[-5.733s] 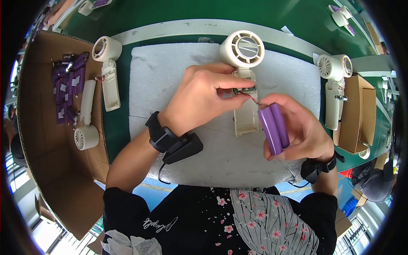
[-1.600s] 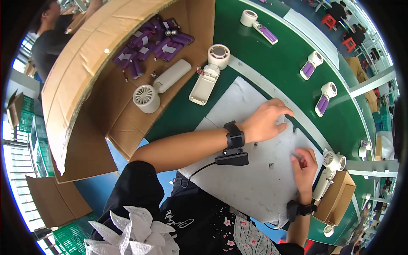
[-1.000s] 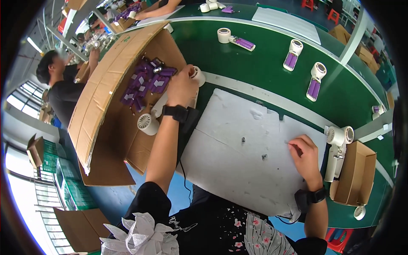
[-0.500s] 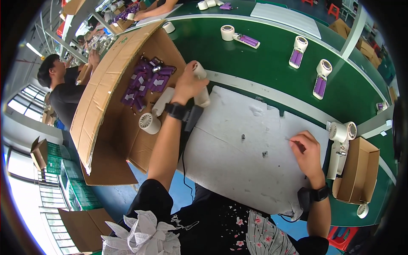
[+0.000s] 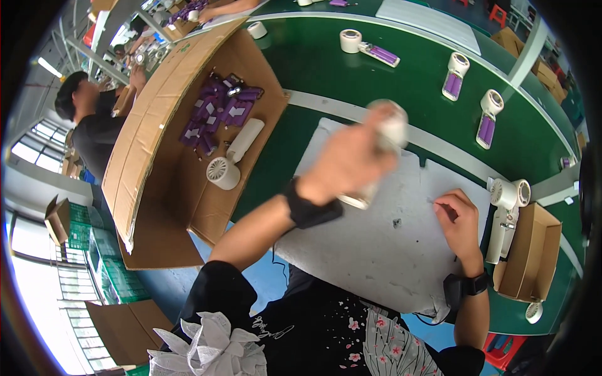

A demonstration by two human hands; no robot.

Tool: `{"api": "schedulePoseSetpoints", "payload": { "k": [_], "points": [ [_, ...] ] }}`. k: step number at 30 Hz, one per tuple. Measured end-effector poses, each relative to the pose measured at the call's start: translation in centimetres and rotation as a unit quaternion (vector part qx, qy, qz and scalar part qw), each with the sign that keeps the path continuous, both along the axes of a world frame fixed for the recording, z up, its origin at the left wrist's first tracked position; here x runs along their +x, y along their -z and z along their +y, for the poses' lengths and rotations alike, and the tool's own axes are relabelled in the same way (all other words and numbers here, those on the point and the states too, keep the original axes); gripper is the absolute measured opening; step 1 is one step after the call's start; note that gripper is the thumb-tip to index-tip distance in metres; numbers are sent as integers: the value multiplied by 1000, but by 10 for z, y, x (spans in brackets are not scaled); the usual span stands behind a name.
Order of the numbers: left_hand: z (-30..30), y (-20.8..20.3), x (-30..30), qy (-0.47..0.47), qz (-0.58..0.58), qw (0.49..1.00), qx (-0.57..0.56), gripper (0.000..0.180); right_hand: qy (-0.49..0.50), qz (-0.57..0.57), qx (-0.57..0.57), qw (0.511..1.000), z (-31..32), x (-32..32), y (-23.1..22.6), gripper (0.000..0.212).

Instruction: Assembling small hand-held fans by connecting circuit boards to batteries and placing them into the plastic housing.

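Observation:
My left hand (image 5: 351, 156) is wrapped around a white handheld fan (image 5: 394, 128), held above the grey-white foam pad (image 5: 351, 250). Motion blurs both the hand and the fan; the fan's round head shows past the fingers, and the lower end of its handle comes out below the palm. At the right side of the pad, my right hand (image 5: 461, 222) rests with fingers loosely curled toward the thumb and nothing visible in them. To the left, a large cardboard box (image 5: 157, 207) lies open toward me, holding purple battery packs (image 5: 216, 116) and another white fan (image 5: 224, 173).
Several fans with purple batteries showing, such as one fan (image 5: 486, 119), lie on the green table (image 5: 301, 59). White fans (image 5: 501, 225) stand beside a small cardboard box (image 5: 530, 257) at right. A fan head (image 5: 533, 312) lies below it. A co-worker (image 5: 94, 131) is at left.
My left hand has carried the white fan away from the large box's edge, rightward over the pad. The right hand has stayed nearly still. The view has shifted slightly.

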State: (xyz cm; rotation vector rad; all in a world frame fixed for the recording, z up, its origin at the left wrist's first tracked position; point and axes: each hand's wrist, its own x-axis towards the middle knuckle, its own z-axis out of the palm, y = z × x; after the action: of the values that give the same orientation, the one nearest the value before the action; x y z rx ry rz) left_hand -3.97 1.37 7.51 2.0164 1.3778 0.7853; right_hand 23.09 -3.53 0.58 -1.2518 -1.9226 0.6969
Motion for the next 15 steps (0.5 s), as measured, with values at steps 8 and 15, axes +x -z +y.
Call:
{"api": "schedulePoseSetpoints", "payload": {
  "k": [8, 15],
  "points": [
    [-24, 40, 59, 25, 175, 977, 123, 71, -2, 11, -28, 1000, -3, -3, -5, 8],
    [36, -18, -96, -82, 232, 964, 104, 62, 19, 5, -41, 999, -4, 3, -2, 6]
  ]
}}
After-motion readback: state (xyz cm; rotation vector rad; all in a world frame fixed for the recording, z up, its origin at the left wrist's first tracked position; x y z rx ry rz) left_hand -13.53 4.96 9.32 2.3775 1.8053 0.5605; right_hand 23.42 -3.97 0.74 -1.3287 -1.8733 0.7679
